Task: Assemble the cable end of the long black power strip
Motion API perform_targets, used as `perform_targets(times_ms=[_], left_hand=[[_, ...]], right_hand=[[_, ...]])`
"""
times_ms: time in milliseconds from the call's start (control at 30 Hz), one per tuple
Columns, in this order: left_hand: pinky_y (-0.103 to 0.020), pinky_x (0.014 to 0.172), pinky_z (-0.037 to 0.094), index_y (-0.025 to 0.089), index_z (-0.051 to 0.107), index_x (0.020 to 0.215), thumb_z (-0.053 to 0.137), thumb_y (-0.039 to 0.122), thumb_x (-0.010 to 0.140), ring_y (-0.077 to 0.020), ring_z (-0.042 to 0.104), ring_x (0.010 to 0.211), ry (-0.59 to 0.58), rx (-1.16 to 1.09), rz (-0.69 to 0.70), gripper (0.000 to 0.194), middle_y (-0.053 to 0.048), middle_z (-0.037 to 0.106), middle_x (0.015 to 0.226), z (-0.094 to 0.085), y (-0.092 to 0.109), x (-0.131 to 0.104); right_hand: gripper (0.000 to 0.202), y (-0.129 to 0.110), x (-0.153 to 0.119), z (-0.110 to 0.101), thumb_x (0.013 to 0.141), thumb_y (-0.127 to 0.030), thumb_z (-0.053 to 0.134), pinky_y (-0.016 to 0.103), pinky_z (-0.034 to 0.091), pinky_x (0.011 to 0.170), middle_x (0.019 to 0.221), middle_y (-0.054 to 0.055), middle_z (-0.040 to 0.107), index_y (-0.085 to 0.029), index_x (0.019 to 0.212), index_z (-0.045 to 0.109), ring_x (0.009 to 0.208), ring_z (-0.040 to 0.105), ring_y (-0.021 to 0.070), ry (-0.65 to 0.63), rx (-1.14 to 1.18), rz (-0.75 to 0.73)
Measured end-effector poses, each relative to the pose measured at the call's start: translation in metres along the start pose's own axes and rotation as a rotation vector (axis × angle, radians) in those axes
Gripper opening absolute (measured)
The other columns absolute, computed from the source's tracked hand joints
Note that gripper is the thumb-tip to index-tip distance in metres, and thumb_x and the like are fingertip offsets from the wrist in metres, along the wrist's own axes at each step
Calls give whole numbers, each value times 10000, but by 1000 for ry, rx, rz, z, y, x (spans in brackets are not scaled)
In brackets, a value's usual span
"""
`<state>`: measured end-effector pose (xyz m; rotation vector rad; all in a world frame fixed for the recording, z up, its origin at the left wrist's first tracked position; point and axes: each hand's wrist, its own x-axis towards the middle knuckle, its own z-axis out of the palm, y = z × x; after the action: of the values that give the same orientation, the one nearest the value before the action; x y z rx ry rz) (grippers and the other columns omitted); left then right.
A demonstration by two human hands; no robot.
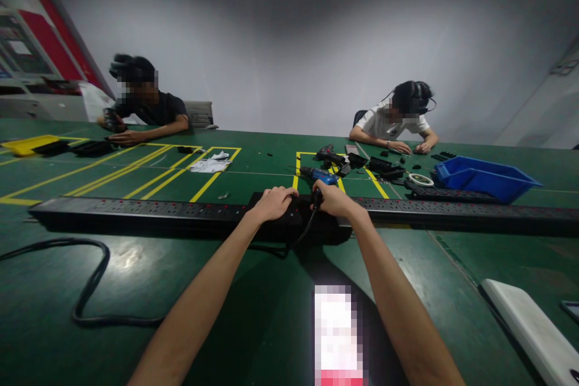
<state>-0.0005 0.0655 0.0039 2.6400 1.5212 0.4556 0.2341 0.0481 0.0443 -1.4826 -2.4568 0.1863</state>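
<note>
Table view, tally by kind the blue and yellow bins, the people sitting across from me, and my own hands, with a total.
Bins: 2 (blue bin, yellow bin)
People across: 2 (left person, right person)
Your hands: 2 (left hand, right hand)
Total: 6

Pale grey wall (280, 72) behind green surface (271, 325)

The wall darkens upward. Past the surface's far edge, left of centre, stands a grey chair (199, 113); farther left, a white cabinet (45, 110) and slanting red trim (67, 18). Yellow lines (203, 187) cross the surface, and glare (127, 259) brightens its near left.
</note>
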Motion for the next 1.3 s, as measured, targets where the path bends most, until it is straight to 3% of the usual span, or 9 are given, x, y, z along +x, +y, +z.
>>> perform_targets(times_ms=[167,600,733,833,900,1000,1100,1200,1300], left_hand=[[-430,1025,390,308,508,1323,351,329,982,-248,576,1155,33,-47,-45,376,-47,648,1230,-1,1,-2],[-403,1033,397,237,550,1280,374,348,977,-238,585,1163,56,-68,-69,368,-65,652,1245,0,2,-3],[-398,1031,399,239,560,1268,394,361,970,-237,587,1155,61,-73,-71,362,-59,655,1239,0,1,-4],[-400,1030,400,239,570,1253,401,367,966,-237,590,1148,71,-78,-68,357,-56,659,1229,1,0,-3],[-395,1027,402,240,578,1241,405,365,966,-233,594,1141,72,-81,-63,349,-52,661,1225,1,0,-2],[-383,1012,413,237,592,1221,416,367,964,-229,603,1122,76,-69,-75,338,-55,669,1207,1,1,-3],[-378,985,428,229,604,1212,420,392,964,-237,610,1100,94,-37,-112,348,-69,683,1165,-1,5,-5],[-377,965,434,226,609,1215,414,432,967,-244,609,1084,105,-13,-133,377,-76,686,1145,-2,8,-6],[-379,955,433,234,621,1207,402,472,967,-247,607,1069,105,7,-146,403,-76,684,1132,-4,11,-7]], right_hand=[[480,15,-10,-23,687,-77,619,208,367,605,861,15,656,-204,1144,546,732,577,153,-218,46,39],[169,22,-22,-48,685,-106,460,233,453,635,716,32,640,-159,690,620,687,602,153,-515,305,118],[293,41,-23,-46,687,-110,517,260,475,733,902,55,685,-165,919,686,836,636,194,-419,177,154],[744,60,-27,-41,592,-98,662,349,454,899,1263,94,589,-257,1311,552,1139,559,297,-212,-87,266],[984,72,-31,-36,528,-116,752,455,421,960,1382,122,496,-310,1434,418,1234,491,366,-259,-194,356],[973,90,-35,-26,539,-157,774,625,303,1015,1366,106,522,-353,1422,417,1244,483,388,-346,-215,431],[940,107,-37,-19,541,-242,800,738,201,995,1366,86,538,-386,1397,438,1274,446,415,-324,-201,453],[882,120,-36,-16,511,-270,821,665,258,1020,1277,61,614,-362,1335,520,1213,513,389,-282,-173,448],[846,124,-34,-17,470,-250,835,456,421,956,1176,44,668,-325,1275,588,1105,599,328,-267,-142,384]])
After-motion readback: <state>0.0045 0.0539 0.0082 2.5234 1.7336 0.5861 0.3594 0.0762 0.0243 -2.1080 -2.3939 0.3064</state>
